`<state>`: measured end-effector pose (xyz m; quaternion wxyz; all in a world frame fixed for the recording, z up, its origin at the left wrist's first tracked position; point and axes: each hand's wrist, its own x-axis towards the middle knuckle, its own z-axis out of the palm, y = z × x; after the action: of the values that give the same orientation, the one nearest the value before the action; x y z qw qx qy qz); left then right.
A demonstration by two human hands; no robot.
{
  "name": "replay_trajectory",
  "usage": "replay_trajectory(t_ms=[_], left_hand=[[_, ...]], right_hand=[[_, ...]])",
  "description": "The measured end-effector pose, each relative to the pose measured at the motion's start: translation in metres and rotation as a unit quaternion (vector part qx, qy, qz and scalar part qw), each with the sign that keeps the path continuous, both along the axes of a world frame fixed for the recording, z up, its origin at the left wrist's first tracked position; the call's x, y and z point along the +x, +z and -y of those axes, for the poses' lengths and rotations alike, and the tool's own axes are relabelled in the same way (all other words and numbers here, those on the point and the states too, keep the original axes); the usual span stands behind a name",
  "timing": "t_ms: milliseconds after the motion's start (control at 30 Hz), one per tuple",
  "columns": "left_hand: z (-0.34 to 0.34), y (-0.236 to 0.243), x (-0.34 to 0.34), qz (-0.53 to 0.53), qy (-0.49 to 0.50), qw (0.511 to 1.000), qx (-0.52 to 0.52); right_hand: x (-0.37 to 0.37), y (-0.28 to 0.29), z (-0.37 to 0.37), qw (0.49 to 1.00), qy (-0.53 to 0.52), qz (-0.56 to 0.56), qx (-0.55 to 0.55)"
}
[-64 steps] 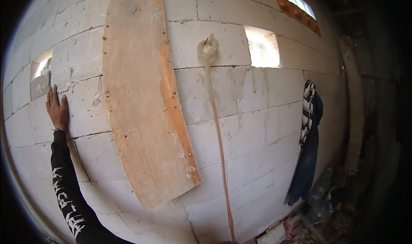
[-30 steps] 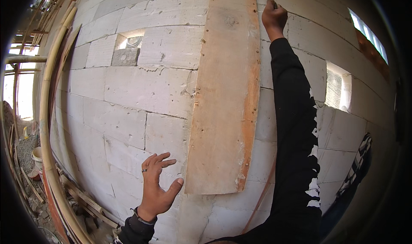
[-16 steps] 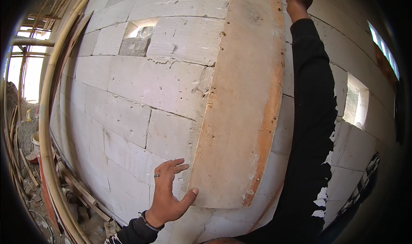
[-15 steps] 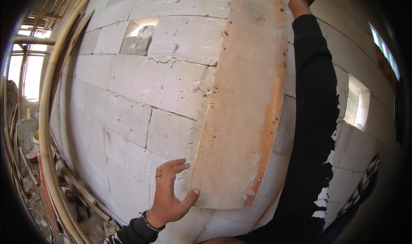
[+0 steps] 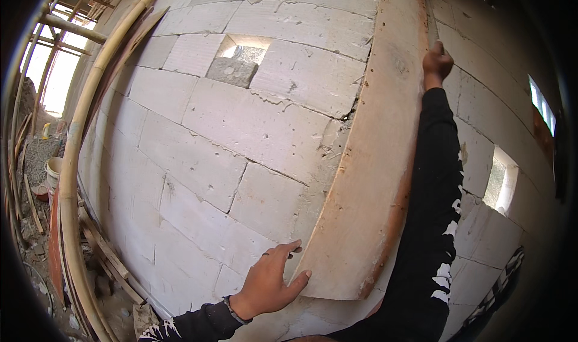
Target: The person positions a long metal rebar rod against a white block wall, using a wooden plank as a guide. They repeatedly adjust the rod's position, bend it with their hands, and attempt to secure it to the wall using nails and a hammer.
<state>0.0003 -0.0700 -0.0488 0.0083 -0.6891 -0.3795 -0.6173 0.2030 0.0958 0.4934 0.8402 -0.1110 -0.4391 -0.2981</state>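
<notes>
Board (image 5: 361, 203), right hand (image 5: 437, 63) clenched, bar (image 5: 431, 20) held

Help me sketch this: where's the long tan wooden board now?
The board is right of centre in the head view, in front of the white block wall, between the left hand, low, and the right hand, high.

Left hand (image 5: 274, 282) has room leftward; board (image 5: 367, 179) blocks rightward.

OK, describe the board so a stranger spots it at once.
Find the pale block wall, then look right of centre, between the left hand and the right hand. The board slants down from the top. Its long tan face, edged orange-brown on the right, sets it apart from the whitish blocks.
</notes>
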Motion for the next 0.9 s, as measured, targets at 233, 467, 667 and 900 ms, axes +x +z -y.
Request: replay_trajectory(t_ms=[233, 467, 667, 900], left_hand=[[-0.010, 0.011, 0.021, -0.012, 0.052, 0.999, -0.004], [-0.044, 0.018, 0.034, 0.124, 0.068, 0.989, -0.041], [-0.057, 0.011, 0.033, 0.113, -0.024, 0.992, -0.040], [-0.051, 0.003, 0.037, 0.139, -0.089, 0.986, -0.031]], right_hand=[[0.010, 0.033, 0.013, 0.995, -0.077, -0.059, -0.004], [0.053, 0.010, -0.058, 0.993, -0.094, -0.006, 0.068], [0.074, -0.003, -0.023, 0.996, -0.069, 0.016, -0.063], [0.076, -0.005, -0.044, 0.994, -0.098, 0.001, 0.043]])
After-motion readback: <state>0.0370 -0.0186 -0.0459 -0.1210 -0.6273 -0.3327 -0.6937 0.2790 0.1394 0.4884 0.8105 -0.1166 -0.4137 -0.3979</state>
